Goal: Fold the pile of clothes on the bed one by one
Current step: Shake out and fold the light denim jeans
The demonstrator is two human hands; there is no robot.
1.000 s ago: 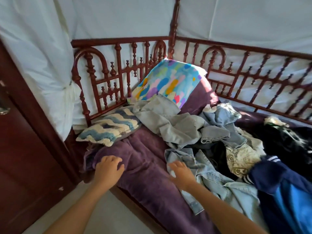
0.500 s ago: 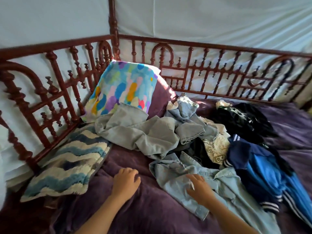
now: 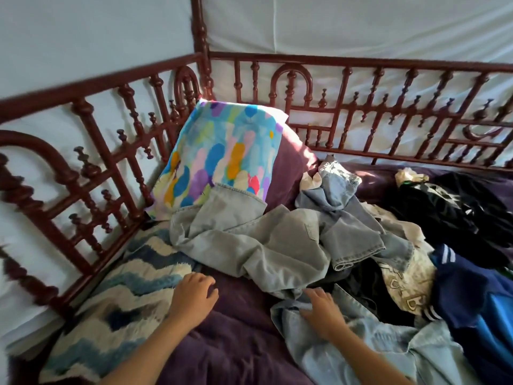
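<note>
Looking down on a bed [image 3: 236, 343] with a purple cover, fenced along its left and far edges by a dark red wooden rail [image 3: 361, 107]. In the far left corner, a bright multicoloured pillow [image 3: 222, 154] propped upright. Along the left edge, a blue and cream zigzag cushion [image 3: 119, 307].

From the middle to the right edge, the pile of clothes, unfolded: grey trousers [image 3: 263, 245] sprawled against the pillow, blue jeans [image 3: 338, 184] behind, a cream printed garment [image 3: 408, 276], a black garment [image 3: 444, 207], a navy and blue jacket [image 3: 472, 301], and nearest, a pale denim shirt [image 3: 361, 351].

Left hand [image 3: 194, 294] palm down on the purple cover, fingers loosely curled, holding nothing; further forward than half a second ago, now just beside the cushion. Right hand [image 3: 322, 309] flat, fingers spread, on the denim shirt as before, but moved up to its far edge, close to the grey trousers.
</note>
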